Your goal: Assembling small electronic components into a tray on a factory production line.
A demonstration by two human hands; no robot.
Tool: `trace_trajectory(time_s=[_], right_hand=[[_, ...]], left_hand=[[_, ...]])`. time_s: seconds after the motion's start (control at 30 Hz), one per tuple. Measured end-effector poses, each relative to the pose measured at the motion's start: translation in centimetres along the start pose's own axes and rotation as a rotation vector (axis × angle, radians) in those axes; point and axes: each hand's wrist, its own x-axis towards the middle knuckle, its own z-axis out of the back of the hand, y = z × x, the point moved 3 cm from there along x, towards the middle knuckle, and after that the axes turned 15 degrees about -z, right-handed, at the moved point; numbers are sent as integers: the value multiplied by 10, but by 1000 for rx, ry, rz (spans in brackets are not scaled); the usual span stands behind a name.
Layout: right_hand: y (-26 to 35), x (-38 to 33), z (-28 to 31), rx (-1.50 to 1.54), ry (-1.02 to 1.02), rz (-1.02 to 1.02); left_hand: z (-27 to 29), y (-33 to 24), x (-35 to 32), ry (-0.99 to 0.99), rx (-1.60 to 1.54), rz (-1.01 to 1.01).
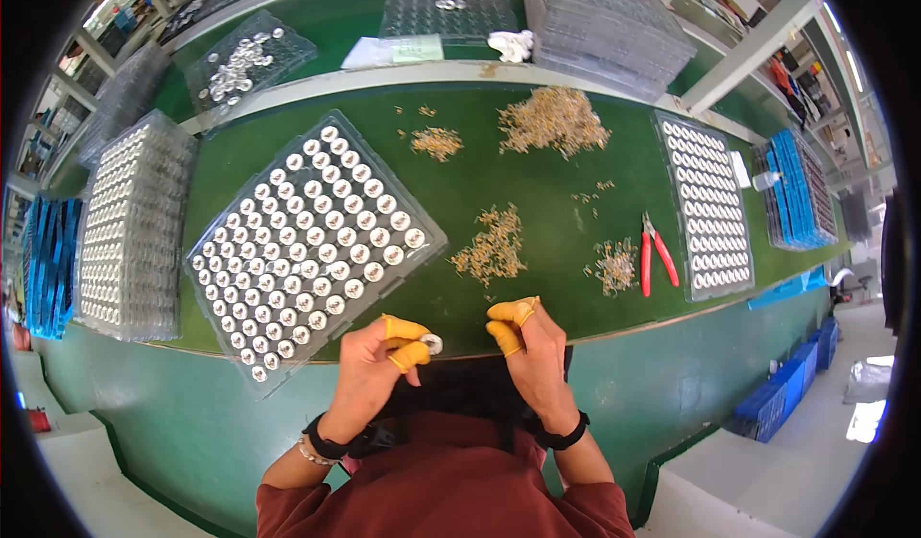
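Yellow finger cots cover fingertips on both my hands. My left hand (389, 348) pinches a small round white ring-like part (432, 344) at the table's near edge. Just right of it, my right hand (526, 346) has its thumb and fingertips drawn together; whatever may be between them is too small to make out. Beyond my hands lies a loose pile of tiny yellowish parts with thin wire leads (491, 245). To the left, a clear tray (422, 214) lies turned at an angle, filled with rows of round white parts.
Red-handled cutters (647, 255) lie at the right, beside a small pile of tiny parts (614, 268). Farther back is a larger pile (554, 121). A second filled tray (708, 207) stands at the right, stacked trays (134, 231) at the left. More clear trays (604, 20) occupy the rear shelf.
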Motion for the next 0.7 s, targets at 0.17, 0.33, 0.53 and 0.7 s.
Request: trace_trajectory(time_s=[0.17, 0.33, 0.53, 0.7], right_hand=[[-14, 17, -4, -424, -72, 152], [-2, 21, 1, -504, 20, 142], [-7, 26, -4, -489, 37, 152], [-12, 20, 0, -252, 52, 53]], left_hand=[[54, -34, 27, -227, 173, -108], [107, -71, 68, -342, 472, -165], [136, -78, 134, -329, 978, -264], [145, -61, 170, -288, 1255, -269]])
